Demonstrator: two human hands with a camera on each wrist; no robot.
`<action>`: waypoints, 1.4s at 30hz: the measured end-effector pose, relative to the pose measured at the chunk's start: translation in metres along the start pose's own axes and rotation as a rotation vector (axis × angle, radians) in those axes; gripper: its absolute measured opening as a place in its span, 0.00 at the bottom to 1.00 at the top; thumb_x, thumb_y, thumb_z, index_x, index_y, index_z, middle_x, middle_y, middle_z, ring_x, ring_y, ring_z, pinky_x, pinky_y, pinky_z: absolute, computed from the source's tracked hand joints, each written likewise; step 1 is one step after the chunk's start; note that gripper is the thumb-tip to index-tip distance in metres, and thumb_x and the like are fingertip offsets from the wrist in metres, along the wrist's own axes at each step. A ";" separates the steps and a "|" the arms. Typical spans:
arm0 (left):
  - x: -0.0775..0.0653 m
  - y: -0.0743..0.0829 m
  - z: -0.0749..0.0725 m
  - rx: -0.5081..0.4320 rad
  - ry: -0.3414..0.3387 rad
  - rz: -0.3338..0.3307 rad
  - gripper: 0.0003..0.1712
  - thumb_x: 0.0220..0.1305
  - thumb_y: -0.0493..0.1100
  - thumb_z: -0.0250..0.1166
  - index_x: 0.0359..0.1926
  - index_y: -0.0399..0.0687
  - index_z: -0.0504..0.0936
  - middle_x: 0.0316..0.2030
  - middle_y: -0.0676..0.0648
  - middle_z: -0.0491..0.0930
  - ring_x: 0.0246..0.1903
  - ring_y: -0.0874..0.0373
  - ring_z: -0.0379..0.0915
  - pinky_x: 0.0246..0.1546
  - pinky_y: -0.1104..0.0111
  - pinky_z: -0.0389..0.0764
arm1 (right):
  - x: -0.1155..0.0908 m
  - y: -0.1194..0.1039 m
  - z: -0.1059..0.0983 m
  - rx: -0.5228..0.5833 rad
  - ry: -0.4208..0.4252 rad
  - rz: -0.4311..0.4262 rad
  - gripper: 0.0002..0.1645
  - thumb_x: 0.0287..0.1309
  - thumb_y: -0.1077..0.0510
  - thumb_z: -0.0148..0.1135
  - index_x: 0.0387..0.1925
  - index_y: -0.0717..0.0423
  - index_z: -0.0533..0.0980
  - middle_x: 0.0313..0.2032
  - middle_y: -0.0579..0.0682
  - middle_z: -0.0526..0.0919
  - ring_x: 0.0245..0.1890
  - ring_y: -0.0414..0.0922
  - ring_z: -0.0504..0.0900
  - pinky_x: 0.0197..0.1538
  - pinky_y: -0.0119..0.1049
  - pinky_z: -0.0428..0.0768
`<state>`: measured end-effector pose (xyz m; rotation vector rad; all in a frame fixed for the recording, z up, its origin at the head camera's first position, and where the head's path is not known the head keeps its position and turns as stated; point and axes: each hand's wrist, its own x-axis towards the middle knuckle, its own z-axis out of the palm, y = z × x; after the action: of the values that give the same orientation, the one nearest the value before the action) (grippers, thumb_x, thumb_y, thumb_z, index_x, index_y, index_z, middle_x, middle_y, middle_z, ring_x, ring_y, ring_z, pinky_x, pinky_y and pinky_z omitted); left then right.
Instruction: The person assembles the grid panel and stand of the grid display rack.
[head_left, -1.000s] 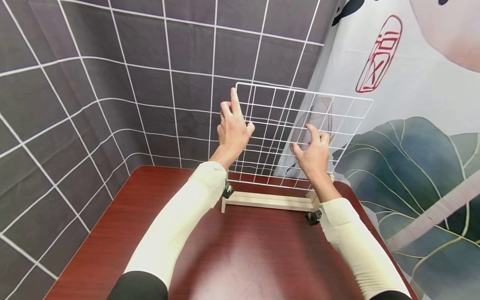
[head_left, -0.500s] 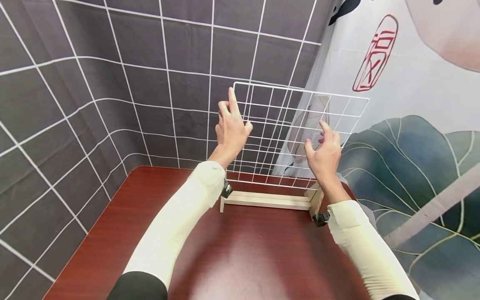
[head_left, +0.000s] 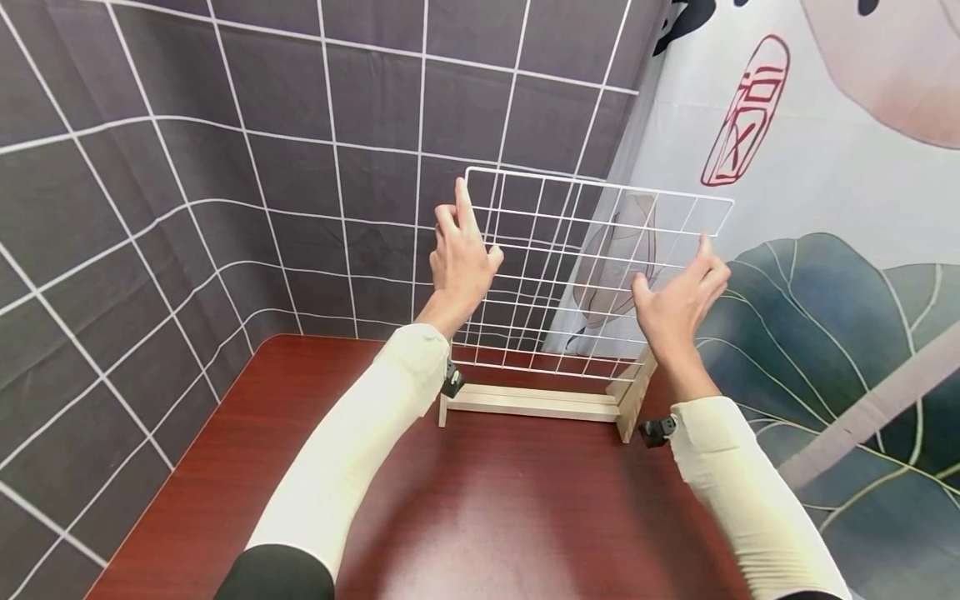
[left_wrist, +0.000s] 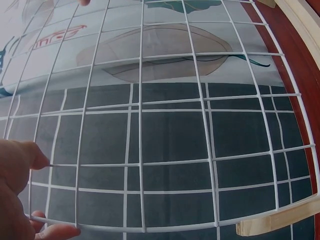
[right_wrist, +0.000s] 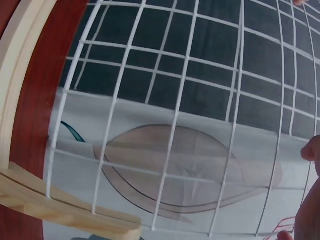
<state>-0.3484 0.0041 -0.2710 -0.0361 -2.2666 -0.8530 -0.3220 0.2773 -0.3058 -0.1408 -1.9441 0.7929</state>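
A white wire grid panel (head_left: 555, 275) stands upright, leaning back a little, above a pale wooden stand (head_left: 536, 404). My left hand (head_left: 459, 258) grips the panel's left edge; in the left wrist view the thumb (left_wrist: 35, 155) lies on the near side and fingertips (left_wrist: 57, 231) curl round the edge wire. At the opposite edge, my right hand (head_left: 684, 300) holds the panel, thumb in front and index finger stretched up along the side. The lower corners meet the stand's wooden end pieces (left_wrist: 275, 220) (right_wrist: 70, 207); how deep they sit cannot be told.
The stand rests on a dark red wooden table (head_left: 480, 500). Behind it hangs a grey cloth with white grid lines (head_left: 277, 167). To the right, a white curtain with painted leaves (head_left: 817, 325) falls beside the table's edge.
My right hand has moved right, from in front of the mesh to the panel's right edge, and now holds it there. The left hand and the panel stay nearly still.
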 end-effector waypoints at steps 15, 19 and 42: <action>0.002 -0.003 0.000 -0.012 -0.006 0.009 0.67 0.50 0.43 0.75 0.82 0.57 0.41 0.59 0.44 0.65 0.50 0.47 0.76 0.32 0.56 0.83 | 0.037 0.003 -0.024 -0.038 -0.338 0.257 0.69 0.56 0.50 0.71 0.80 0.33 0.29 0.76 0.58 0.53 0.72 0.56 0.65 0.70 0.56 0.70; 0.003 -0.003 -0.002 -0.015 -0.015 0.005 0.67 0.50 0.43 0.75 0.82 0.57 0.41 0.59 0.44 0.65 0.50 0.47 0.75 0.32 0.56 0.83 | 0.039 0.006 -0.024 -0.046 -0.330 0.225 0.69 0.56 0.50 0.70 0.80 0.35 0.30 0.69 0.61 0.64 0.61 0.56 0.71 0.57 0.51 0.75; 0.000 -0.006 -0.001 -0.020 -0.043 -0.006 0.66 0.52 0.43 0.75 0.82 0.57 0.41 0.60 0.44 0.64 0.49 0.47 0.76 0.31 0.56 0.83 | 0.035 0.014 -0.021 -0.076 -0.311 0.216 0.68 0.56 0.48 0.70 0.80 0.28 0.30 0.58 0.57 0.70 0.39 0.46 0.73 0.43 0.40 0.72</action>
<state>-0.3493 -0.0011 -0.2744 -0.0567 -2.2989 -0.8862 -0.3255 0.3125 -0.2811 -0.2918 -2.2817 0.9256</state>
